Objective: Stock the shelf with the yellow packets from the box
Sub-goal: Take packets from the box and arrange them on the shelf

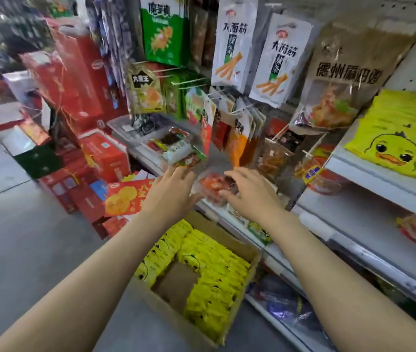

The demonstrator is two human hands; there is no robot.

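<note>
Yellow packets (pixel 202 270), printed with a duck face, stand packed on edge in an open cardboard box (pixel 250 252) on the floor, lower centre of the frame. A bare gap in the middle of the box shows brown cardboard, so some packets look to be out already. More of the same yellow duck packets (pixel 400 138) lie stacked on the white shelf (pixel 379 184) at the right edge of the frame, upper right

Both arms reach forward above the box toward the middle shelf at frame centre. Left hand (pixel 170 189): fingers spread and fairly straight, tips at a clear tray of red-and-green snack packs (pixel 184 151); no grip visible, holds nothing that I can see. Right hand (pixel 247 191): fingers curled over a red packet (pixel 212 186) lying on the shelf edge; whether it pinches it or only touches, cannot tell, the frame is blurred there. Neither hand holds a yellow packet

Judgement: the step in hand looks like shifting other stock on the shelf to make room. To do it well, slide the red packet aside flat, steady the tray with the left hand, mind the bags hanging on pegs (pixel 240 128) just above, then take yellow packets from the box in small upright bundles, duck faces outward

Upper left: red gift boxes (pixel 75 80) piled on the grey floor
</note>
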